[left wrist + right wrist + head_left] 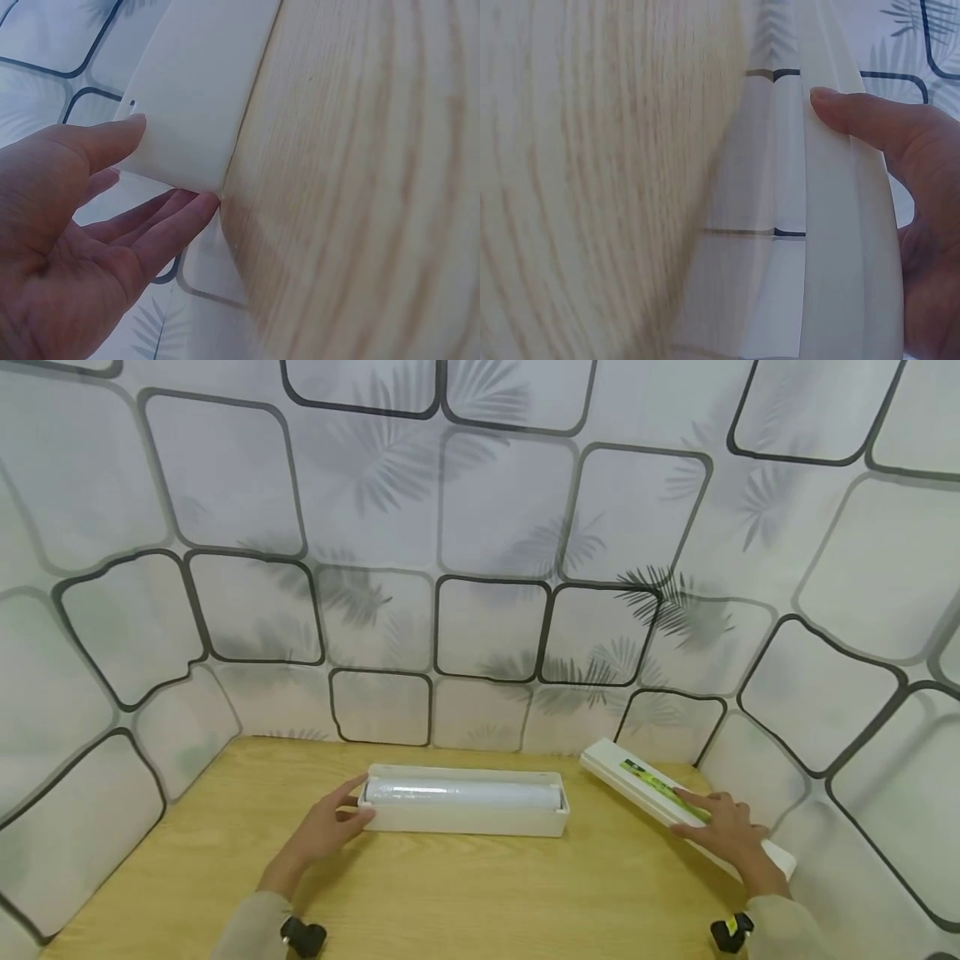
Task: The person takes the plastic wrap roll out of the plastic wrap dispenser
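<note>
A white plastic wrap dispenser box [465, 821] lies on the table with its top off and a shiny roll of plastic wrap [465, 793] inside. At its left end, my left hand [326, 827] holds the box, thumb on the front corner and fingers around the end. The left wrist view shows fingertips by the bottom edge of the box [199, 90]. Off to the right, a long white lid [607, 760] with a green label slants toward me. My right hand [723, 831] grips it across its width, the thumb [840, 109] on the near side.
The wood-grain table [480, 893] is bounded at the back by a patterned wall covering [495, 627], with side walls left and right. The lid's near end lies close to the right wall [862, 860]. Each wrist wears a small black camera [303, 935].
</note>
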`<action>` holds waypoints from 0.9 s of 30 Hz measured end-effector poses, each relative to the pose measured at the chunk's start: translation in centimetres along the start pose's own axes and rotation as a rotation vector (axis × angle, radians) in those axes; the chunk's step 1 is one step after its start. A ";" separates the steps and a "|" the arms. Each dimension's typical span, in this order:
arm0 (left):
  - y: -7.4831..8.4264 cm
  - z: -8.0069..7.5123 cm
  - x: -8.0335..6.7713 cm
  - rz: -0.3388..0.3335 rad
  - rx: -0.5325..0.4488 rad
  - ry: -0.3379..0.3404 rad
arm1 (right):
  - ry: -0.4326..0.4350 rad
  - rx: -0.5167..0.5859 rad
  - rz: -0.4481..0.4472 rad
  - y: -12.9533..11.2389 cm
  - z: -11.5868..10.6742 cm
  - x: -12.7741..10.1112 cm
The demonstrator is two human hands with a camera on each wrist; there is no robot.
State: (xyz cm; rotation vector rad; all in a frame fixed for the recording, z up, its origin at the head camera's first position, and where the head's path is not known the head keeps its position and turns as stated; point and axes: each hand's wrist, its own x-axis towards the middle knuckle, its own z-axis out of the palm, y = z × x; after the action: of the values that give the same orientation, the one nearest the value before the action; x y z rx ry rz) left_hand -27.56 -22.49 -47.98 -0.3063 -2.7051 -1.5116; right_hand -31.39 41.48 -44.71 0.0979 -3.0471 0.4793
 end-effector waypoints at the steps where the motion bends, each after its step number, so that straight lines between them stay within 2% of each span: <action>1: 0.0 -0.1 0.0 0.002 0.005 0.005 | 0.001 0.003 0.000 0.0 -0.1 0.0; 19: 0.2 -0.1 0.2 -0.001 0.025 -0.001 | -0.027 -0.051 0.085 1.2 0.2 -1.1; 27: -0.1 -0.1 0.3 0.009 0.038 -0.001 | -0.050 -0.068 0.134 0.7 0.0 -1.8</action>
State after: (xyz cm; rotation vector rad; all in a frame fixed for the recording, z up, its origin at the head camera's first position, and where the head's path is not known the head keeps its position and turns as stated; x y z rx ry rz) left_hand -27.85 -22.59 -47.92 -0.3167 -2.7255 -1.4570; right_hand -29.68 42.24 -45.02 -0.0989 -3.1287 0.3858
